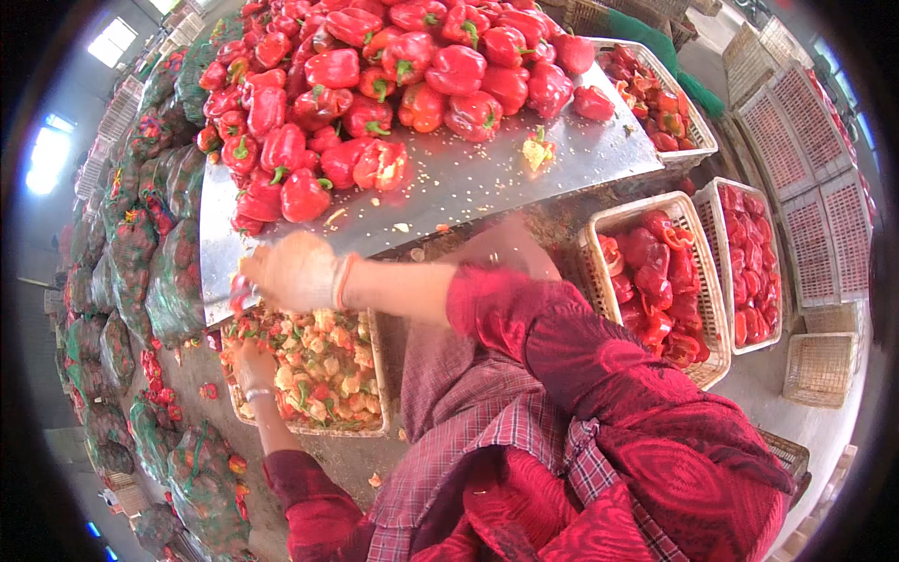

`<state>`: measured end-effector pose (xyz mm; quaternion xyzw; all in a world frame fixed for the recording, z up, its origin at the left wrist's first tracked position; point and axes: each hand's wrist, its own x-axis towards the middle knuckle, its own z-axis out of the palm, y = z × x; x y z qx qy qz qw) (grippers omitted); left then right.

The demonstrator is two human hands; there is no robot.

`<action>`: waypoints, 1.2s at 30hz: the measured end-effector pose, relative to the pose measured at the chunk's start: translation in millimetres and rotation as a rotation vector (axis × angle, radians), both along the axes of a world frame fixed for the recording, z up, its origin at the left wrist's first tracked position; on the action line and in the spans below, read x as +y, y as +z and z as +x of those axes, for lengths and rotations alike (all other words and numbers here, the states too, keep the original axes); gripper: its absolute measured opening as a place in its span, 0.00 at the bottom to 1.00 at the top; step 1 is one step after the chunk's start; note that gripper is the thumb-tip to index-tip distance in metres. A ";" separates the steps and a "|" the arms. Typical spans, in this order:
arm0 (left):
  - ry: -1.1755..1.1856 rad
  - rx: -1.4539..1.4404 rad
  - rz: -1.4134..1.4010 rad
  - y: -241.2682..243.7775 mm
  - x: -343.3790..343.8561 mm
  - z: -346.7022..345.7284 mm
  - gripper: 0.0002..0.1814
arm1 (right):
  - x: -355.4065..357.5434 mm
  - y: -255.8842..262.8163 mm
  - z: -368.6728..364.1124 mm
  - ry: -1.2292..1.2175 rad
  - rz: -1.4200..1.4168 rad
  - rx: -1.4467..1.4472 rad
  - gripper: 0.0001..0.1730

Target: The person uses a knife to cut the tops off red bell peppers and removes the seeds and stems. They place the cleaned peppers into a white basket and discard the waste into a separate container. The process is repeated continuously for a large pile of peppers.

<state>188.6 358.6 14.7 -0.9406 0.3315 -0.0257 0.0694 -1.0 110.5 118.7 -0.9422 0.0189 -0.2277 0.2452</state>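
My right hand (291, 272), in a pale glove and blurred, reaches across to the left edge of the metal table (456, 179). Its fingers are at a small red and pale piece, perhaps pepper; the hold is unclear. Just below, my left hand (253, 365) is at the left part of a plastic crate (385, 393) filled with pepper cores (323, 365); what its fingers hold cannot be made out. A large heap of red bell peppers (404, 63) lies on the table. One opened pepper (380, 166) shows its pale inside at the heap's near edge, and a loose core (538, 151) rests farther right.
To the right stand a crate (593, 281) of opened red peppers, another narrow crate (772, 337) of them, and one (706, 147) beyond the table. Filled mesh sacks (175, 288) line the left side. Stacked crates (808, 133) stand far right. Seeds lie scattered on the table.
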 end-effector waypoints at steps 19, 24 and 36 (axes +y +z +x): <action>-0.606 0.743 -0.222 -13.4 -475.9 -307.9 0.32 | -94.6 -79.4 -433.0 -1.532 1.058 -0.147 0.24; -0.685 0.873 -0.227 -22.3 -445.2 -306.7 0.20 | -129.2 -96.3 -351.8 -1.082 1.573 -0.352 0.18; -0.739 1.357 -0.686 61.4 -345.7 -249.3 0.24 | -141.0 -51.6 -254.7 -0.355 1.745 -0.402 0.16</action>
